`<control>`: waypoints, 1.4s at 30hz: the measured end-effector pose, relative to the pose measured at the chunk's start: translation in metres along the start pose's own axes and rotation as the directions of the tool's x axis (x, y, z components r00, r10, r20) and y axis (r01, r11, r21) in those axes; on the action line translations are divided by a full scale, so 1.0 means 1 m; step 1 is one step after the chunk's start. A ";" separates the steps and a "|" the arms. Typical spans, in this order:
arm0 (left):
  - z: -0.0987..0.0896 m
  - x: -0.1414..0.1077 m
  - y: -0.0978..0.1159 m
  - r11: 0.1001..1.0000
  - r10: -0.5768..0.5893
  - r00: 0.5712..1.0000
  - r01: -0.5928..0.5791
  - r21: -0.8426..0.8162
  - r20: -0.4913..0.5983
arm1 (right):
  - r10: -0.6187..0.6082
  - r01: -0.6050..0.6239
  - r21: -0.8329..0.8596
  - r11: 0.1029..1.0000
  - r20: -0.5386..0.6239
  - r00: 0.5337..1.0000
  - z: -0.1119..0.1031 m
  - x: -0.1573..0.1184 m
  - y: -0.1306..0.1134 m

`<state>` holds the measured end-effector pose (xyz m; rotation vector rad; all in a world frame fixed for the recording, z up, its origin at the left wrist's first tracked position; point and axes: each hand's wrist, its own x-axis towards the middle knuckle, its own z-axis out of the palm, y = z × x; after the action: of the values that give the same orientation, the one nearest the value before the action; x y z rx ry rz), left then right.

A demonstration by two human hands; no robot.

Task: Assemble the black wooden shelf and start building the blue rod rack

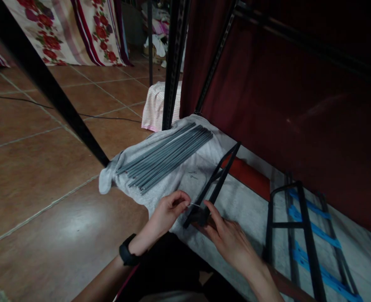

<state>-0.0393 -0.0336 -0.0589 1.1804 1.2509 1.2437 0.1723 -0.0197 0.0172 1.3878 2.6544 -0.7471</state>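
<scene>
One thin pin [195, 204], pinched in left fingers [182, 204], pointed rightward at the lower end of a black frame [222, 180]; right fingers [215, 214] lay nearby, grip unclear.

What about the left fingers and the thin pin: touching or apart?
Touching. The head view shows the left fingers pinching one end of the thin pin.

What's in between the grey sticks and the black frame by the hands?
In the head view, a few thin metal pieces lie on pale cloth between the grey sticks and that black frame.
</scene>
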 end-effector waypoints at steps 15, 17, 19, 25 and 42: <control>-0.005 -0.012 0.014 0.977 0.183 0.983 -0.182 0.115 0.002 | -0.047 0.050 0.029 0.998 -0.104 0.993 0.012 -0.007 0.008; -0.004 -0.011 0.015 0.976 0.191 0.981 -0.187 0.115 -0.021 | -0.050 0.054 0.026 0.998 -0.121 0.991 0.014 -0.008 0.009; -0.002 -0.010 0.017 0.972 0.207 0.978 -0.204 0.117 -0.011 | -0.055 0.059 0.023 0.998 -0.134 0.989 0.015 -0.008 0.010; 0.007 -0.013 0.018 0.961 0.248 0.967 -0.254 0.107 0.065 | -0.037 0.042 0.035 0.999 -0.125 0.991 0.015 -0.009 0.009; 0.024 -0.015 0.018 0.995 0.091 0.996 -0.091 0.045 -0.011 | 0.259 -0.235 0.133 0.963 -0.206 0.944 0.016 -0.004 -0.011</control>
<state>-0.0145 -0.0474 -0.0405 1.2758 1.2517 1.2975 0.1638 -0.0352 0.0082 1.8944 2.5525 -0.7549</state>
